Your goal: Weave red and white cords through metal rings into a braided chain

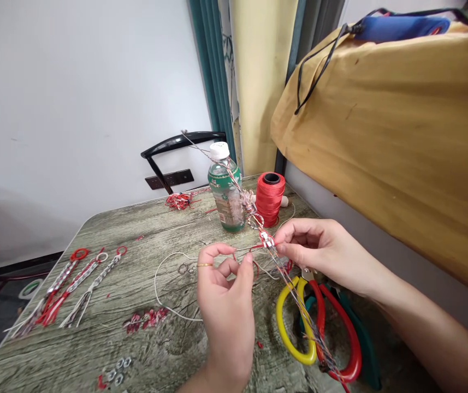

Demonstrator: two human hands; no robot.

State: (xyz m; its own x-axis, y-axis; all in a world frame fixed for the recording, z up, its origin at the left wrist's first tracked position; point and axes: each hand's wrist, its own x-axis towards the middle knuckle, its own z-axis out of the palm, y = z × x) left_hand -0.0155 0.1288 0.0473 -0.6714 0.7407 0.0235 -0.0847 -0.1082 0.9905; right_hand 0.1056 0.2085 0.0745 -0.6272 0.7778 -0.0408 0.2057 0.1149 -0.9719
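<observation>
A bundle of thin red, white and grey cords (293, 284) stretches slantwise from beyond the bottle to the lower right. On it sits a small red and white knotted piece (266, 239) with shiny silvery parts. My right hand (319, 240) pinches a red cord (277, 244) between thumb and forefinger, close against that piece. Left of the bundle is my left hand (225, 305), its thumb and index finger apart around short red and pale strands. A pale cord (157, 278) loops out over the table behind it. Whether any strand touches the left fingers is unclear.
Yellow-and-red-handled scissors (283, 322) lie beneath the bundle. Beyond stand a green-labelled bottle (225, 191) and a red thread spool (270, 199). Three tasselled braided pieces (73, 278), several metal nuts (114, 372) and red scraps (146, 319) lie left. A yellow-covered object (389, 136) overhangs the right.
</observation>
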